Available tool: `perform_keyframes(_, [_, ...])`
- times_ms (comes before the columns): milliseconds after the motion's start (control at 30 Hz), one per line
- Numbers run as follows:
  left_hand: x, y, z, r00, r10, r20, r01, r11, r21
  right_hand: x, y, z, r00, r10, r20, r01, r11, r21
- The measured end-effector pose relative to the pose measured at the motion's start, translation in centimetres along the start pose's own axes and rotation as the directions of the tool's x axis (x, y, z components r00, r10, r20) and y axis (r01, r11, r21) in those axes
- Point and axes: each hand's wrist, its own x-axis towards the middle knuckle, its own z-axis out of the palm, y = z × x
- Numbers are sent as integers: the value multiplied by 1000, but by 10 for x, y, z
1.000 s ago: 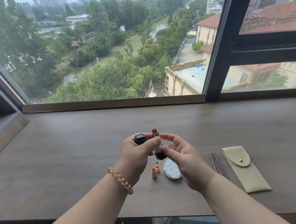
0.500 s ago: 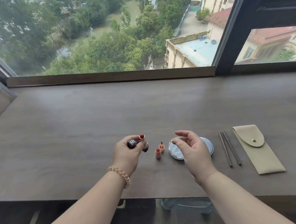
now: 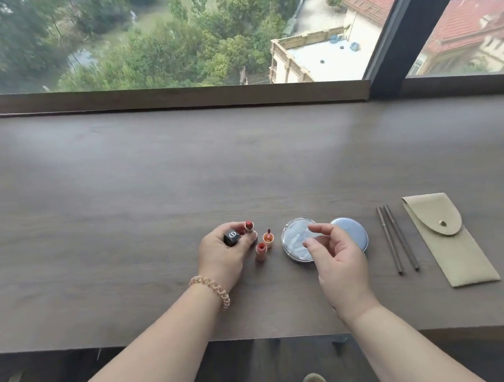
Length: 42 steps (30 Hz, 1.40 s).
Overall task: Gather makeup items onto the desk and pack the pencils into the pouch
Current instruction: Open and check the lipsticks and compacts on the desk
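My left hand (image 3: 222, 252) grips an uncapped red lipstick (image 3: 249, 227) standing on the dark wooden desk (image 3: 128, 197), with its black cap (image 3: 232, 238) held in the same hand. Right beside it stand two small orange lip-gloss pieces (image 3: 263, 244). My right hand (image 3: 334, 252) hovers with fingers apart over an open round blue compact (image 3: 295, 241); the compact's lid (image 3: 352, 229) lies to the right. Two thin brown pencils (image 3: 397, 237) lie side by side further right, next to a beige snap-flap pouch (image 3: 449, 239), closed.
A raised sill (image 3: 170, 97) and a large window run along the desk's far edge, with a dark window post (image 3: 389, 46) at the right. The desk's front edge (image 3: 107, 346) lies near my forearms; the floor and slippers show below.
My view tilted down toward the desk. My left hand lowered the lipstick and cap from mid-air to the desk surface. My right hand let go of the lipstick and moved right over the compact.
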Motion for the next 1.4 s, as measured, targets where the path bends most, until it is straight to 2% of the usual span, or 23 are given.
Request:
perform_keyframes(100, [2, -1, -1, 1000, 1, 12, -1, 1000, 2, 8, 5, -3, 998, -61, 30, 67, 954, -291])
perform_keyframes(167, [2, -2, -2, 1000, -2, 7, 2, 1000, -5, 16, 9, -5, 990, -111, 87, 140, 828, -543])
perform_keyframes(233, [2, -5, -4, 1000, -3, -12, 3, 1000, 18, 23, 13, -4, 982, -107, 157, 187, 696, -693])
perform_keyframes(333, [0, -7, -5, 1000, -4, -16, 5, 999, 48, 29, 17, -4, 974, -58, 219, 209, 601, -772])
perform_keyframes(433, [-1, -7, -7, 1000, 26, -8, -25, 994, 105, 33, 19, -3, 971, -65, 231, 225, 583, -780])
perform_keyframes(533, [-5, -10, -12, 989, 147, -28, -132, 943, 304, 37, 20, -2, 967, -57, 249, 239, 554, -798])
perform_keyframes(667, [-19, -16, -19, 977, 207, -53, -172, 908, 383, 39, 22, -3, 965, -94, 245, 253, 580, -774])
perform_keyframes(800, [-28, -19, -17, 969, 245, -40, -190, 834, 519, 38, 16, -8, 975, -143, 173, 222, 718, -660])
perform_keyframes(967, [-27, -18, -11, 960, 279, 12, -242, 809, 536, 37, -4, -23, 990, -129, 57, 141, 864, -484])
perform_keyframes(1200, [-24, -20, -2, 979, 196, -59, -121, 784, 608, 34, -20, -36, 995, -50, 90, 70, 968, -240])
perform_keyframes(1400, [-33, -16, -7, 986, 159, -58, -90, 784, 614, 30, -31, -46, 991, 7, 134, -6, 1000, -10])
